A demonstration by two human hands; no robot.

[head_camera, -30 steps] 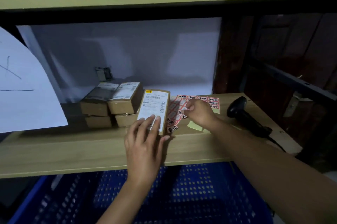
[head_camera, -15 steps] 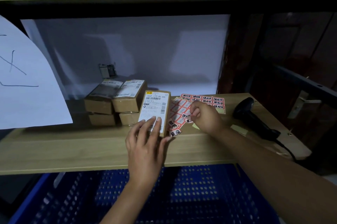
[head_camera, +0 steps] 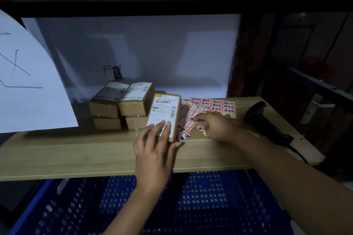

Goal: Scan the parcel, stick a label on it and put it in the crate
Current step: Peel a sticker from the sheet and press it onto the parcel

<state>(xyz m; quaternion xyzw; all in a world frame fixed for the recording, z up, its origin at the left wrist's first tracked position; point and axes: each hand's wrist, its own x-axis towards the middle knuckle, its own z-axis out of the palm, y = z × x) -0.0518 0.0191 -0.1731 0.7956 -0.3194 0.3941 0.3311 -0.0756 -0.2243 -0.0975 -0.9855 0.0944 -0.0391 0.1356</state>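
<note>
A brown cardboard parcel (head_camera: 165,112) with a white barcode label lies flat on the wooden shelf (head_camera: 76,154). My left hand (head_camera: 154,148) rests on its near end, fingers spread over the label and thumb at the right side. Red-and-white sticker sheets (head_camera: 214,104) lie just right of the parcel. My right hand (head_camera: 215,126) sits on the nearer sheet (head_camera: 186,118), fingertips pinching at a sticker; a small sticker piece shows under the fingers. The blue perforated crate (head_camera: 200,202) stands below the shelf edge.
Several more brown parcels (head_camera: 122,104) are stacked left of the held one. A black handheld scanner (head_camera: 265,122) with its cable lies at the shelf's right end. A white paper sheet (head_camera: 28,82) hangs at the left. A white board backs the shelf.
My right hand has slid nearer along the sticker sheet and now pinches at a sticker. My left hand stays pressed on the parcel.
</note>
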